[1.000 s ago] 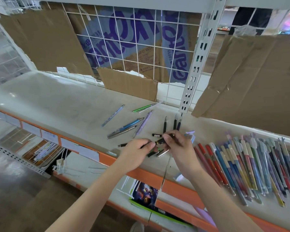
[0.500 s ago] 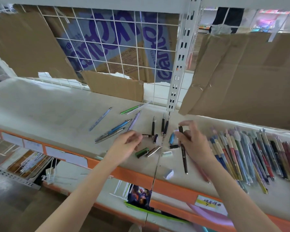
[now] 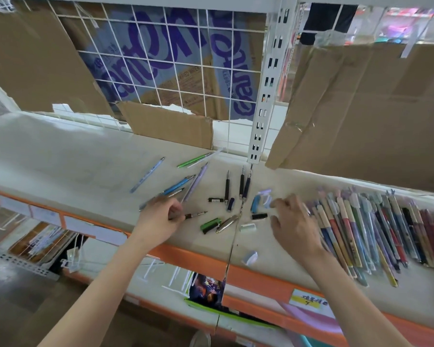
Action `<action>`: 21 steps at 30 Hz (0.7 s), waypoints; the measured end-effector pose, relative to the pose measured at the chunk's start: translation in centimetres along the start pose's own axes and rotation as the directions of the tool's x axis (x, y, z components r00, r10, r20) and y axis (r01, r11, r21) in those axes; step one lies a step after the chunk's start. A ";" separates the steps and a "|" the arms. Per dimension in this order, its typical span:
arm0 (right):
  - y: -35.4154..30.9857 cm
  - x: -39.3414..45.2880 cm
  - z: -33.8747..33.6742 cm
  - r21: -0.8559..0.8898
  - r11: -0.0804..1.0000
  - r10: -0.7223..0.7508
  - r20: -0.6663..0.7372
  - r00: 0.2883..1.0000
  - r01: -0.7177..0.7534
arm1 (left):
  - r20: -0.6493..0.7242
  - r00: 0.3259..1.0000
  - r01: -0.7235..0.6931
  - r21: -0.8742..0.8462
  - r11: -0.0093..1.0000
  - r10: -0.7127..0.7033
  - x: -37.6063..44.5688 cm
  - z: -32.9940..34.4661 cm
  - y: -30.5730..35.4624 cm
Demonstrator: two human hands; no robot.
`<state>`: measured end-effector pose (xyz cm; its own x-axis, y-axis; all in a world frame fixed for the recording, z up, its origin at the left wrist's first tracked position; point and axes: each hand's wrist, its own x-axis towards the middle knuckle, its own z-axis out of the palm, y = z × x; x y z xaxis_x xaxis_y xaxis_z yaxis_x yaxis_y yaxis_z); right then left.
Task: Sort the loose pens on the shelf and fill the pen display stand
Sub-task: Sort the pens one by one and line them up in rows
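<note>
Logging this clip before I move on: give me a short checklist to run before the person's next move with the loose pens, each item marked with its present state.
1. Left hand holds a pen: ok, it pinches a dark uncapped pen.
2. Right hand free: ok, its fingers are spread over the shelf and hold nothing.
3. Matching cap within reach: ok, a small black cap lies beside the right hand; whether it fits, cannot tell.
4. Sorted row of long patterned pens undisturbed: ok, they lie side by side.
5. Pen display stand in view: not ok, none visible.
6. Pale beige shelf top has room: ok.
</note>
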<state>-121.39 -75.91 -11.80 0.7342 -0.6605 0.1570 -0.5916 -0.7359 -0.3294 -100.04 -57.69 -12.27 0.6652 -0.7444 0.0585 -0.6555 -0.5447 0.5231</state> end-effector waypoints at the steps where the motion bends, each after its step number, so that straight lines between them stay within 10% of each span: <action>1: -1.1 0.2 0.2 0.078 0.992 -0.097 -0.015 0.995 0.098 | 0.019 1.000 0.012 -0.011 1.000 -0.012 -0.1 0.1 0.0; 6: -6.6 0.9 2.3 0.261 0.869 -0.428 -0.031 0.903 0.420 | 0.044 0.999 0.030 0.010 1.000 -0.030 -0.2 0.6 0.1; 14: -5.6 1.2 3.8 0.287 0.863 -0.444 0.039 0.895 0.416 | 0.021 0.999 -0.036 0.016 0.999 0.035 -0.4 0.9 -0.6; 21: -4.0 1.6 3.2 0.314 0.858 -0.469 0.158 0.869 0.406 | 0.076 0.997 0.036 -0.362 0.932 -0.009 -0.8 0.5 0.8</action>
<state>-116.81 -73.58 -13.21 0.9682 -0.2052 0.1434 -0.1051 -0.8529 -0.5114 -101.28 -57.77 -12.33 0.6420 -0.7667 -0.0106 -0.4575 -0.3941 0.7971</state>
